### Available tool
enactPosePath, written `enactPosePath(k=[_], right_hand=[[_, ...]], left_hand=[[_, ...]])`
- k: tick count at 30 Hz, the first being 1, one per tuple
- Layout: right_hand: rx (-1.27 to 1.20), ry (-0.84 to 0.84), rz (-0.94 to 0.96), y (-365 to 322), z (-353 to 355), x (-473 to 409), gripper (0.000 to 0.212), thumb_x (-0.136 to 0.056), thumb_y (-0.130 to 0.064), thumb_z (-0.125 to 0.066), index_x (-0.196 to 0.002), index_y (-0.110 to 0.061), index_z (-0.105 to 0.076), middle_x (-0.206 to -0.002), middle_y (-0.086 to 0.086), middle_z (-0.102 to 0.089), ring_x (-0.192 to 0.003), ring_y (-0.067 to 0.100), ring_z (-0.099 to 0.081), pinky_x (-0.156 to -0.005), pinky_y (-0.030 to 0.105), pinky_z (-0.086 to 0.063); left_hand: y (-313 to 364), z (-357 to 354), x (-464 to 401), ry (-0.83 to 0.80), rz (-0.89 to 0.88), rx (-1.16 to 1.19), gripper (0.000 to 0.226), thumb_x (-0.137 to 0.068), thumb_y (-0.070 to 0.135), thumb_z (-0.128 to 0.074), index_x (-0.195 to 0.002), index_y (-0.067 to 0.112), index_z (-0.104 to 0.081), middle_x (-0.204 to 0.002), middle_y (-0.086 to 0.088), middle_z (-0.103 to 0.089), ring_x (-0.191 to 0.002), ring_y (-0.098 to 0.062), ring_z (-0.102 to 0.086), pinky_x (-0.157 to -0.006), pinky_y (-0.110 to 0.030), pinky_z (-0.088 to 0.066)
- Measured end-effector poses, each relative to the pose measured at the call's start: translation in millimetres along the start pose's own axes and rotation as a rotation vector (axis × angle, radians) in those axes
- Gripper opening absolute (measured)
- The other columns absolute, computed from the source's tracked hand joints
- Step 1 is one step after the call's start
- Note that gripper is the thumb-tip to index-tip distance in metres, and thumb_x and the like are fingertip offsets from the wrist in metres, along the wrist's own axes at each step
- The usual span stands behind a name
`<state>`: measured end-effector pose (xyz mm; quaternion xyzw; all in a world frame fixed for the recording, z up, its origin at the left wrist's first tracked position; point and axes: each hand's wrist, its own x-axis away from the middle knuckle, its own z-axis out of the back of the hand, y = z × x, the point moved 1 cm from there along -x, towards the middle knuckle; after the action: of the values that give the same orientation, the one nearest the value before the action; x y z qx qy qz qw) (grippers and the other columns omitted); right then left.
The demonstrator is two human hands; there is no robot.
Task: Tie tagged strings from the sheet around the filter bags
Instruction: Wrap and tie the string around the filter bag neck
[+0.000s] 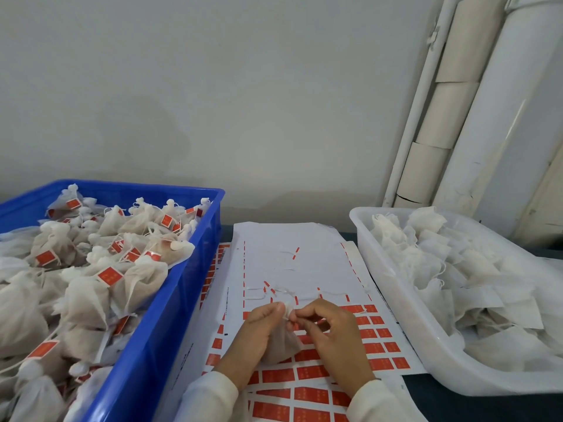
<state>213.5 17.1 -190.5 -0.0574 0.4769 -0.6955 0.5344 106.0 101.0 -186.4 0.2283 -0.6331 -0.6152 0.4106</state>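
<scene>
A white filter bag (281,342) hangs between my two hands above the tag sheet (292,263). My left hand (259,333) grips the bag around its gathered neck. My right hand (329,330) pinches at the neck from the right, thumb and forefinger closed on what looks like a thin white string; the string itself is hard to make out. The sheet carries rows of red tags (313,373) in its near part, and loose strings with red tag ends (274,290) lie on its bare upper part.
A blue crate (170,324) on the left holds several tied bags with red tags. A clear plastic tub (393,287) on the right holds untied white filter bags. White rolls (457,86) lean against the wall at the back right.
</scene>
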Motion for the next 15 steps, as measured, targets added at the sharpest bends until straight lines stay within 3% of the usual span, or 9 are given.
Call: enactPosePath(k=[1,4,6,10,15], right_hand=[[-0.027,0.014,-0.026,0.2,-0.6,0.0,0.017,-0.085,-0.013,-0.066,-0.079,-0.029,-0.068,-0.077,-0.017,-0.066,-0.078,0.002,-0.062,-0.073,0.013,-0.051],[-0.097,0.030,-0.111,1.2,-3.8,0.3,0.019,-0.084,-0.010,-0.067,-0.077,-0.029,-0.068,-0.073,-0.014,-0.068,-0.075,0.002,-0.063,-0.071,0.013,-0.051],[-0.144,0.027,-0.156,2.6,-5.7,0.2,0.020,-0.083,-0.008,-0.067,-0.076,-0.027,-0.068,-0.072,-0.014,-0.068,-0.075,0.000,-0.063,-0.068,0.010,-0.048],[-0.249,-0.006,-0.215,3.6,-5.5,-0.4,0.016,-0.082,-0.007,-0.068,-0.078,-0.023,-0.071,-0.074,-0.011,-0.070,-0.077,0.002,-0.064,-0.067,0.010,-0.049],[-0.350,-0.018,-0.260,4.0,-4.0,0.3,0.008,-0.085,-0.018,-0.064,-0.078,-0.020,-0.069,-0.076,-0.008,-0.071,-0.076,0.008,-0.066,-0.072,0.019,-0.054]], left_hand=[[0.1,-0.5,0.0,-0.013,-0.008,-0.018,0.029,-0.098,0.033,-0.038,-0.105,0.011,-0.057,-0.112,-0.011,-0.057,-0.107,-0.023,-0.054,-0.099,-0.035,-0.045],[0.4,-3.3,0.6,-0.016,-0.106,-0.096,0.027,-0.099,0.023,-0.036,-0.079,0.017,-0.054,-0.089,-0.004,-0.058,-0.084,-0.012,-0.056,-0.080,-0.019,-0.048],[1.7,-2.7,1.6,0.017,-0.096,-0.108,0.030,-0.099,0.019,-0.036,-0.072,0.021,-0.049,-0.083,-0.001,-0.056,-0.075,-0.006,-0.053,-0.071,-0.011,-0.045],[-2.9,3.3,4.5,-0.051,-0.065,0.041,0.030,-0.098,0.024,-0.040,-0.085,0.014,-0.065,-0.093,-0.008,-0.068,-0.092,-0.020,-0.064,-0.087,-0.034,-0.053],[-5.8,4.0,5.9,-0.095,-0.082,0.102,0.033,-0.097,0.026,-0.041,-0.093,0.009,-0.069,-0.095,-0.010,-0.070,-0.095,-0.026,-0.065,-0.089,-0.041,-0.053]])
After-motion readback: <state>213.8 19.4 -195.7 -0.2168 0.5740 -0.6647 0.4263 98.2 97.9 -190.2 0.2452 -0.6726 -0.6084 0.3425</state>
